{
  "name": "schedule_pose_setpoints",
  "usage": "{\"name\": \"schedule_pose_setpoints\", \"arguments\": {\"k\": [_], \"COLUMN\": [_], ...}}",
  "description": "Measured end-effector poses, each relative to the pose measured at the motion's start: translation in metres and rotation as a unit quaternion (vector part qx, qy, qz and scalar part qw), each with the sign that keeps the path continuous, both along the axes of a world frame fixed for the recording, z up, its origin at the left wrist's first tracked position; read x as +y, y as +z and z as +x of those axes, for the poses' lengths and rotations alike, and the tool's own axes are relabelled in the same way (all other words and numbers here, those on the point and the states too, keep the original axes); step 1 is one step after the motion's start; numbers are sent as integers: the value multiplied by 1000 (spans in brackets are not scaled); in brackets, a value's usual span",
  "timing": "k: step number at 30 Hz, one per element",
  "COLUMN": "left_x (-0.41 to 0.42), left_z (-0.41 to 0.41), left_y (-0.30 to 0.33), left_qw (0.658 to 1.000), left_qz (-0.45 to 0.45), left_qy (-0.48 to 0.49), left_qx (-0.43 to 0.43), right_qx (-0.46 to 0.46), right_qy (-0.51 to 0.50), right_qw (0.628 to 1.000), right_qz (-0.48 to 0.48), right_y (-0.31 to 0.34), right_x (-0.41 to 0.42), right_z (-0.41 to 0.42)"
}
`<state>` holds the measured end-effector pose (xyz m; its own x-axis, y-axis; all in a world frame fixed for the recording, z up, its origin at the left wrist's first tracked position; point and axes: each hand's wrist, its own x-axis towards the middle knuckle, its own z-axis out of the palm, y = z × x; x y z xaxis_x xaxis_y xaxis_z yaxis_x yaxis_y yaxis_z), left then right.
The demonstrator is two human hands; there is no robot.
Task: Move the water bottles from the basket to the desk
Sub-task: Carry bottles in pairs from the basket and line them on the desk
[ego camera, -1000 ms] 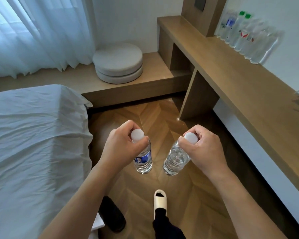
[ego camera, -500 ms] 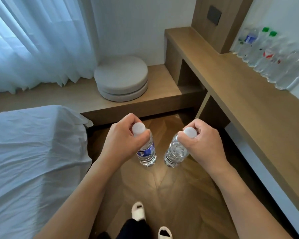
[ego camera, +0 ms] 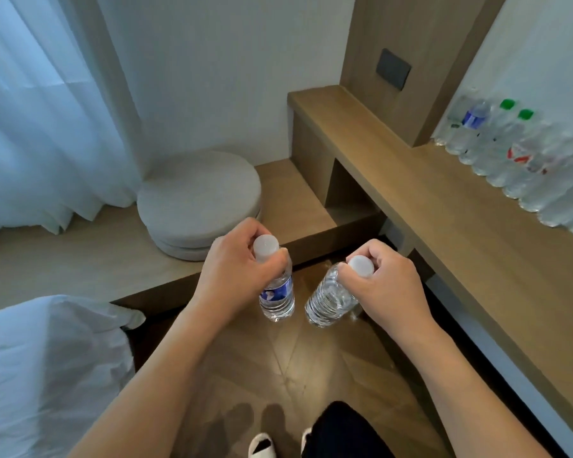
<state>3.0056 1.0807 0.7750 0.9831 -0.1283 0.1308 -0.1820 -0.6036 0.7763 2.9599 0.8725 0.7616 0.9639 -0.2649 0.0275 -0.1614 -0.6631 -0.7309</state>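
My left hand [ego camera: 235, 272] grips the neck of a clear water bottle with a blue label [ego camera: 278, 297], held upright over the wooden floor. My right hand [ego camera: 389, 285] grips the neck of a second clear bottle without a label [ego camera: 326, 300], tilted slightly to the left. Both have white caps. The long wooden desk [ego camera: 444, 206] runs along the right wall. A row of several water bottles [ego camera: 510, 160] stands against the wall at its back edge. No basket is in view.
A bed with white sheets [ego camera: 40, 375] fills the lower left. A low wooden platform [ego camera: 80, 259] carries two stacked round grey cushions [ego camera: 199, 203] under white curtains [ego camera: 40, 104]. A dark wall switch [ego camera: 394, 73] sits above the desk. My slippered feet [ego camera: 265, 446] stand on the parquet.
The view has tilted up and moved forward toward the desk. Both hands carry their bottles along, still held side by side; the row of bottles looks nearer.
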Motion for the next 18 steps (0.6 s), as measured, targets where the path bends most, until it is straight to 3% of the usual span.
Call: {"name": "schedule_pose_setpoints", "arguments": {"k": [8, 18], "left_x": [-35, -115], "left_z": [167, 359], "left_y": [-25, -5], "left_qw": [999, 995], "left_qz": [2, 24], "left_qy": [-19, -93], "left_qx": [31, 39], "right_qx": [52, 47], "right_qy": [-13, -117], "right_qw": [999, 989], "right_qz": [1, 78], "right_y": [-27, -23], "right_x": [-34, -113], "right_z": [164, 324]}}
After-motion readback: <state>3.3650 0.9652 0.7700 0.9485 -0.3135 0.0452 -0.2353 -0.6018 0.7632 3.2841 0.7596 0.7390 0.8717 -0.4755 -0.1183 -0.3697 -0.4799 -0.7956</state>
